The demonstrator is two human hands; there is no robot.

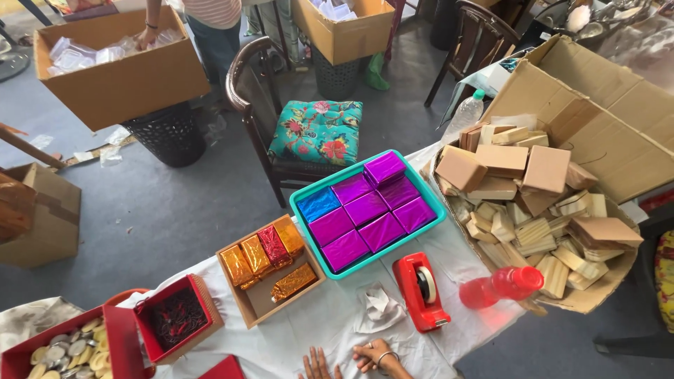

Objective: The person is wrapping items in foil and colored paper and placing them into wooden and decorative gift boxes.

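Hands rest at the near edge of the table: the left hand (317,365) lies flat with fingers spread on the white cloth (309,330), holding nothing, and the right hand (375,356), wearing a bangle and a ring, sits loosely curled just beside it, also empty. Nearest them lies one crumpled scrap of paper (379,305), and just right of that one red tape dispenser (421,289).

Counted out: the teal tray (302,195) holds seven magenta foil-wrapped blocks (365,208) and one blue one (318,203), packed tight. The shallow cardboard tray (261,298) holds five gold and red foil packets (256,256), four standing in a row and one lying apart. One small red box (209,316) contains dark shredded filler, and another red box (17,354) holds gold and silver discs (67,347). One red bottle (502,284) lies on its side against the big open carton (618,119), which is heaped with bare wooden blocks (523,200), too many to count.

Bare cloth lies between the hands and the trays; the carton overhangs the table's right edge.

Beyond the table are a grey floor, a dark wooden chair (253,77) with a floral cushion (317,130), two black baskets bearing cartons, and another person's hand (146,36) in the far left carton (119,84).
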